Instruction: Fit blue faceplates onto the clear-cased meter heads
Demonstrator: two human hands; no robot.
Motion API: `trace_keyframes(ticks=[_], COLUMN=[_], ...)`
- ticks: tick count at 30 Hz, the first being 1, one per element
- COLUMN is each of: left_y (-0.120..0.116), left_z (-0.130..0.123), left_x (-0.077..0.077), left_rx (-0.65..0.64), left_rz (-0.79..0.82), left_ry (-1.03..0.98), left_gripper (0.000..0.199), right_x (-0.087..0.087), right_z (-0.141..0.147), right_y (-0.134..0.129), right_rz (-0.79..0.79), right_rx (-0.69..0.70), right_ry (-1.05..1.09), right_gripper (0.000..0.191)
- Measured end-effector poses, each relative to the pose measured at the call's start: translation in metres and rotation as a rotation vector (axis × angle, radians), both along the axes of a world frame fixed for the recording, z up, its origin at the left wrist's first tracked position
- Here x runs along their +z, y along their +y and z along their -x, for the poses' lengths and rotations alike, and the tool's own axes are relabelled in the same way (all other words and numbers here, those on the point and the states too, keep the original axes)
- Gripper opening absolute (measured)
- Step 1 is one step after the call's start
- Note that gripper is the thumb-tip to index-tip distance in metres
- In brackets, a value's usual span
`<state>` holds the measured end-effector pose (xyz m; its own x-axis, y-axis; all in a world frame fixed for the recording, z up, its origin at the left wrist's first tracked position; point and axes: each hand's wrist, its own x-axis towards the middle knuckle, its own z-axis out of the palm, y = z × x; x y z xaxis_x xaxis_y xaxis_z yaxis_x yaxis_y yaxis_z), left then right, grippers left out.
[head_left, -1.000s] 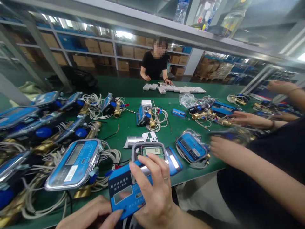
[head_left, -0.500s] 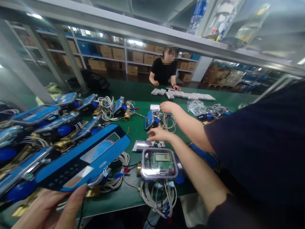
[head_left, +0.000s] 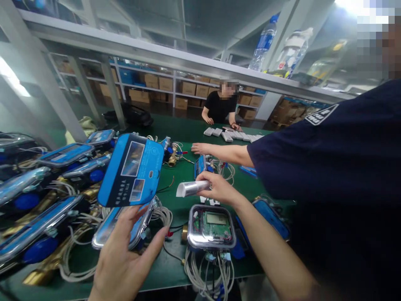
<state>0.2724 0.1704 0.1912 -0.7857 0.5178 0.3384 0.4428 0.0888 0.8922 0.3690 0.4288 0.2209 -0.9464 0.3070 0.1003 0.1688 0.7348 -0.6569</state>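
My left hand (head_left: 125, 246) has its fingers at the lower edge of a blue meter faceplate (head_left: 147, 165), holding it tilted up; its thumb is spread away. The plate has window cutouts and white print. My right hand (head_left: 217, 188) reaches past the centre with its fingers round a rolled silver sheet (head_left: 191, 189). Below that hand lies a meter (head_left: 211, 228) with a clear cover, its green circuit board and display showing. Coiled grey cables (head_left: 206, 267) hang from it. Just beyond my right hand stands a small blue-faced meter (head_left: 199, 166).
Several blue-faced meters (head_left: 65, 154) with brass fittings crowd the left of the green table (head_left: 175, 267). A co-worker's arm (head_left: 225, 154) stretches in from the right. Another person (head_left: 221, 104) sits across, behind white boxes (head_left: 227, 136). A shelf beam (head_left: 156, 48) runs overhead.
The faceplate has been raised and turned more upright, and my left thumb has come off it. My right hand has taken hold of the silver roll. The co-worker's hand has moved left.
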Motion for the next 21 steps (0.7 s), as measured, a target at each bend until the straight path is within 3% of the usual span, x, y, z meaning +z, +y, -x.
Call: trace_keyframes(ticks=[3,7,11,17,21], left_y=[0.023,0.044,0.046,0.045,0.046], left_z=[-0.001,-0.010,-0.018,-0.019,-0.021], left_x=[0.009,0.017,0.017,0.016,0.011], left_rx=[-0.118,-0.266,-0.220,-0.092,-0.082], left_rz=[-0.034,-0.118,-0.166,-0.087,-0.063], left_ry=[-0.031,-0.233,-0.354,-0.254,-0.224], left_gripper=[0.068,0.065,0.065,0.066,0.066], right_x=[0.018,0.021,0.018,0.015,0.013], right_z=[-0.015,-0.029,-0.038,-0.037,-0.029], right_y=[-0.030,-0.061,-0.073,-0.082,-0.088], right_rz=[-0.051,-0.049,0.042,-0.029,0.065], right_rx=[0.089,0.131,0.130,0.005,-0.055], right_ry=[0.289,0.525,0.509,0.610,0.609], right_gripper=[0.022,0.034,0.033,0.020,0.008])
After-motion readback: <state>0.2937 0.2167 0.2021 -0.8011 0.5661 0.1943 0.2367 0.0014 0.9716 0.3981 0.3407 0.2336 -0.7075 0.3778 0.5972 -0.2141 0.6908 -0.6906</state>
